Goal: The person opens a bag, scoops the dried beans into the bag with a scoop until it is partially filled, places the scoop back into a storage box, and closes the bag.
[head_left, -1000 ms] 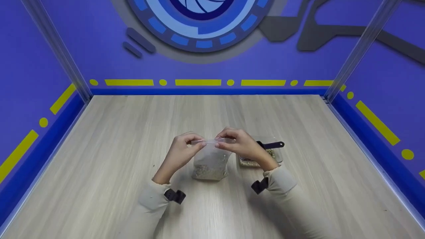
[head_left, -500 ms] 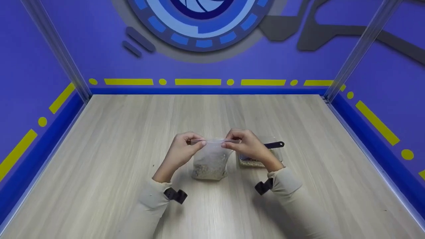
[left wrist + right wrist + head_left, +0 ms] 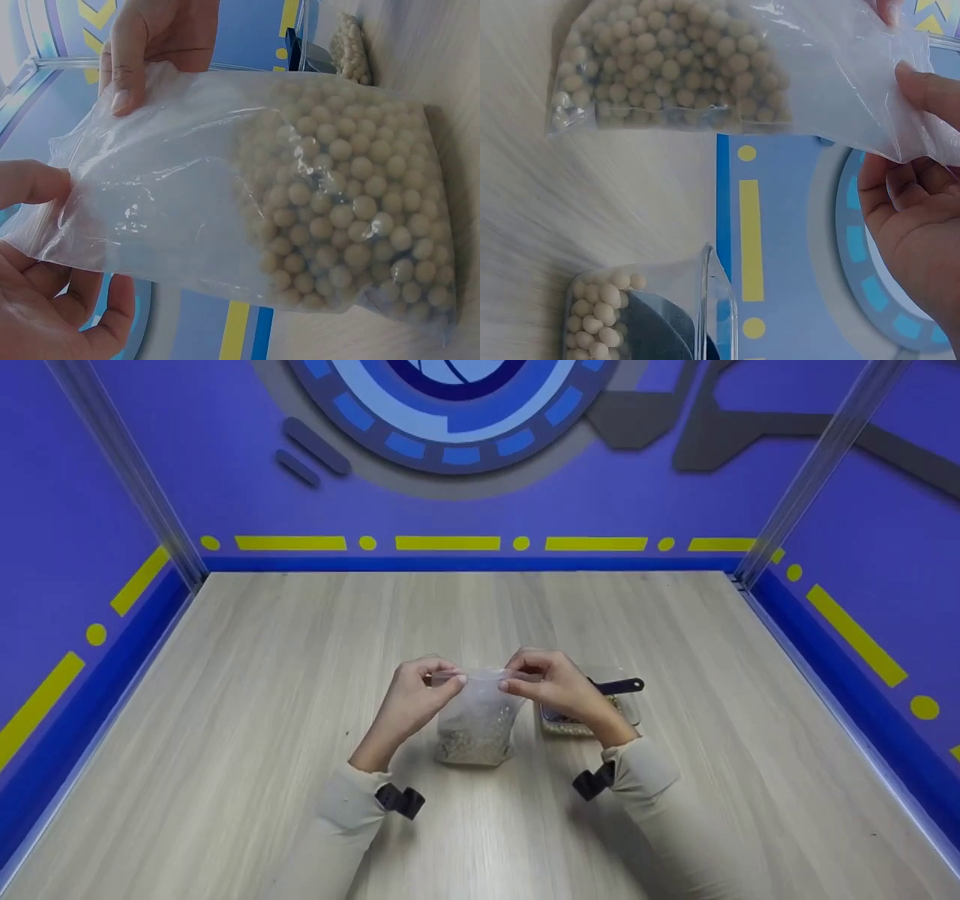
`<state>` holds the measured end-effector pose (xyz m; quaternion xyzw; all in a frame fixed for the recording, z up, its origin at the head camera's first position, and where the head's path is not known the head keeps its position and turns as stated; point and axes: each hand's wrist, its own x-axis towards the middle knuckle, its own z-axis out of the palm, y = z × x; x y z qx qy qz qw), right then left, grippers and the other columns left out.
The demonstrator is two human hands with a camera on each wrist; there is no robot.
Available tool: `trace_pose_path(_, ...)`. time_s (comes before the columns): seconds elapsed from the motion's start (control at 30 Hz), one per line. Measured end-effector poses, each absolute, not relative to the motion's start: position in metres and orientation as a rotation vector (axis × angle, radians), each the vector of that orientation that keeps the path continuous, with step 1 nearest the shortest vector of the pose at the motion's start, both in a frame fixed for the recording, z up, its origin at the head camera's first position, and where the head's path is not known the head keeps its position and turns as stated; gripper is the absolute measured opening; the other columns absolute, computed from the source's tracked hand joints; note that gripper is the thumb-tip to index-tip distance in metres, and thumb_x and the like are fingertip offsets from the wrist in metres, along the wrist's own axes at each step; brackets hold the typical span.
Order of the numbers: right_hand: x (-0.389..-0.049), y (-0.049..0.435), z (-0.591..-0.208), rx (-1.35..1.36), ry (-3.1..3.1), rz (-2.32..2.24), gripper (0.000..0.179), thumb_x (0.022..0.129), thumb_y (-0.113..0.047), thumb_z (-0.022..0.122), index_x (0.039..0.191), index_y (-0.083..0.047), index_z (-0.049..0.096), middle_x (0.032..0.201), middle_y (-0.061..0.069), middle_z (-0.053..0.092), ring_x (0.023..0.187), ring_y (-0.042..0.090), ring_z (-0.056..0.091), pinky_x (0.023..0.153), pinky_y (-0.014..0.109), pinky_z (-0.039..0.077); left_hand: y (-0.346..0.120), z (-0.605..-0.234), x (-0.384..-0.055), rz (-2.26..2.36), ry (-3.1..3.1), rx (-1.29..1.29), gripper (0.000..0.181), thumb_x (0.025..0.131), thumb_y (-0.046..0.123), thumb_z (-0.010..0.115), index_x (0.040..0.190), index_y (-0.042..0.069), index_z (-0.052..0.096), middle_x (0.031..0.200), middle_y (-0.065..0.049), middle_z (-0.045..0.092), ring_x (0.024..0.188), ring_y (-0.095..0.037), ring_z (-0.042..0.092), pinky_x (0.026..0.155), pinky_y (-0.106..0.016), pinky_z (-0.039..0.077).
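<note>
A clear plastic zip bag stands upright on the table, its lower half filled with small round beige balls. My left hand pinches the bag's top edge at its left part, thumb in front and fingers behind. On the right part of that same edge, my right hand pinches the plastic between thumb and fingers. In the left wrist view the bag's top looks flattened between the two hands, with its upper half see-through and creased.
Right of the bag is a clear plastic box, partly hidden behind my right hand, with more beige balls inside. A black scoop lies in it, handle over the rim. Printed blue walls enclose the wooden table.
My right hand has slid a little to the right along the bag's top edge, then stayed about there. The left hand keeps its pinch in nearly the same spot.
</note>
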<state>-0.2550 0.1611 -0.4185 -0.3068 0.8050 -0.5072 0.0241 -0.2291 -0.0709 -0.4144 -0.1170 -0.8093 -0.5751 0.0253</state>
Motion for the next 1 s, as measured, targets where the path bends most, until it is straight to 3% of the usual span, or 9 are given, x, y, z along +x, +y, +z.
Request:
trace_pose_path(0.33, -0.256, 0.155, -0.416, -0.957, 2.468, -1.597, 0.014, 0.091, -0.016, 0.065, 0.090, -0.003, 0.069, 0.087, 0.004, 0.061, 0.075, 0.009, 0.052, 0.066, 0.020, 0.047, -0.068, -0.416, -0.230, -1.848, -2.494, -0.364, 0.012, 0.087, 0.014, 0.069, 0.093, 0.004, 0.074, 0.098, -0.009, 0.072, 0.097, -0.025, 0.068, 0.090, -0.042, 0.054)
trace_pose_path(0.57, -0.256, 0.152, -0.418, -0.884, 2.434, -1.677, 0.012, 0.089, -0.009, 0.067, 0.086, 0.003, 0.068, 0.084, 0.003, 0.059, 0.074, 0.009, 0.051, 0.065, 0.019, 0.046, -0.067, -0.417, -0.232, -2.082, -2.423, -0.276, 0.015, 0.085, 0.009, 0.069, 0.095, -0.003, 0.073, 0.099, -0.013, 0.073, 0.093, -0.020, 0.069, 0.085, -0.033, 0.055)
trace_pose_path(0.87, -0.256, 0.155, -0.417, -0.814, 2.408, -1.652, 0.019, 0.088, -0.016, 0.069, 0.089, 0.003, 0.069, 0.088, 0.000, 0.061, 0.076, 0.007, 0.057, 0.069, 0.020, 0.050, -0.079, -0.418, -0.236, -2.112, -2.479, -0.392, 0.025, 0.087, 0.016, 0.068, 0.102, -0.004, 0.072, 0.091, 0.000, 0.070, 0.088, -0.011, 0.061, 0.082, -0.027, 0.048)
trace_pose_path(1.0, -0.256, 0.156, -0.417, -0.826, 2.418, -1.642, 0.019, 0.087, -0.017, 0.070, 0.090, 0.002, 0.070, 0.090, 0.004, 0.063, 0.078, 0.008, 0.058, 0.070, 0.019, 0.051, -0.080, -0.419, -0.236, -2.085, -2.483, -0.357, 0.023, 0.087, 0.015, 0.068, 0.099, -0.003, 0.073, 0.087, 0.000, 0.069, 0.085, -0.010, 0.059, 0.080, -0.026, 0.047)
